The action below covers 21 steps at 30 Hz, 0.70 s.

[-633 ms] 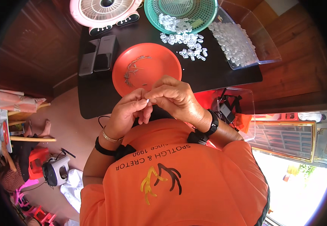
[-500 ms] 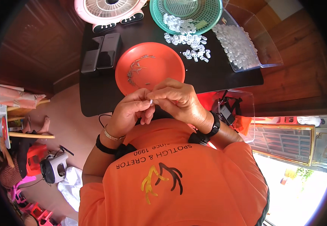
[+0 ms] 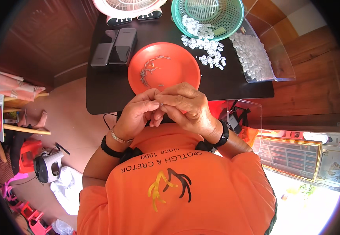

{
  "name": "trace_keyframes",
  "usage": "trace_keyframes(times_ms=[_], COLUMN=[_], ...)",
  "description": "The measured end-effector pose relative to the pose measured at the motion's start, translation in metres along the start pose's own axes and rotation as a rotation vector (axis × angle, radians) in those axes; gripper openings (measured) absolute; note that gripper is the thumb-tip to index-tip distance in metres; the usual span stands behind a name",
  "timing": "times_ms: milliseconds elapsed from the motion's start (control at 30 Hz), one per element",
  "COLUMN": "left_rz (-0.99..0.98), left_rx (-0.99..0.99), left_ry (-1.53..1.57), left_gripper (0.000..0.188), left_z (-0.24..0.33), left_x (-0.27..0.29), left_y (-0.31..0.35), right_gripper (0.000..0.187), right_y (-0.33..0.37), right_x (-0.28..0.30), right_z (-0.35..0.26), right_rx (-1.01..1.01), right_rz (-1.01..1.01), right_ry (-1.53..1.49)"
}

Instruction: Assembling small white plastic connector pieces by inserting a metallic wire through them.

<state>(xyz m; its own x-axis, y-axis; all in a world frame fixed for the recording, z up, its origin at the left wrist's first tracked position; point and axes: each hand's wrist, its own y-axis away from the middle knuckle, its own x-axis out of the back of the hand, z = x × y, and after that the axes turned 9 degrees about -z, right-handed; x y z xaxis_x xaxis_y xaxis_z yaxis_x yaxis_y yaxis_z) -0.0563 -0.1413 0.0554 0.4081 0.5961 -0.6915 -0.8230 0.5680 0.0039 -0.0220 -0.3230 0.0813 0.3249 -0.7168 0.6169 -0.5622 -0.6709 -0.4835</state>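
My left hand (image 3: pixel 138 109) and my right hand (image 3: pixel 187 105) meet at the fingertips in front of my chest, by the near rim of a red plastic bowl (image 3: pixel 179 72). Both are closed in a pinch. A small whitish piece lies between the left thumb and fingers, mostly covered. Whatever the right fingertips grip is too small to make out. Small thin grey metal pieces (image 3: pixel 143 76) lie in the bowl's left half, with a thin yellowish stick (image 3: pixel 154 65) among them. Beyond the bowl, small white plastic pieces with holes (image 3: pixel 213 49) are scattered over the dark table (image 3: pixel 111 90).
A green basket (image 3: pixel 239 17) at the back holds more white pieces. To its right stands a clear bin (image 3: pixel 281 58) of translucent pieces. Two phone-like grey devices (image 3: pixel 117 47) and a pink fan (image 3: pixel 134 13) stand at the left. Another person's foot (image 3: pixel 41 119) shows far left.
The view has shifted, so the table things appear further right. My hands stay pinched together; the white piece at their tips, plainer before, is now more covered by the fingers.
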Motion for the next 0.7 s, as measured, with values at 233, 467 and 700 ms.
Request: trace_keyframes(times_ms=[233, 467, 700], left_rz=[0.070, 0.319, 0.357], left_rx=[-0.024, -0.156, -0.113], left_ry=[-0.084, -0.352, -0.318], left_gripper=[0.014, 0.015, 0.013], left_z=[0.006, 0.011, 0.009], left_x=[-0.004, -0.001, 0.006], left_y=[0.005, 0.017, 0.023], right_gripper=[0.020, 0.022, 0.032], right_y=[-0.016, -0.065, -0.083], right_x=[0.006, 0.028, 0.000], right_z=[-0.004, 0.049, 0.062], right_rx=[-0.080, -0.130, 0.033], right_rz=[-0.067, -0.414, -0.675], right_ry=[-0.177, 0.305, 0.654])
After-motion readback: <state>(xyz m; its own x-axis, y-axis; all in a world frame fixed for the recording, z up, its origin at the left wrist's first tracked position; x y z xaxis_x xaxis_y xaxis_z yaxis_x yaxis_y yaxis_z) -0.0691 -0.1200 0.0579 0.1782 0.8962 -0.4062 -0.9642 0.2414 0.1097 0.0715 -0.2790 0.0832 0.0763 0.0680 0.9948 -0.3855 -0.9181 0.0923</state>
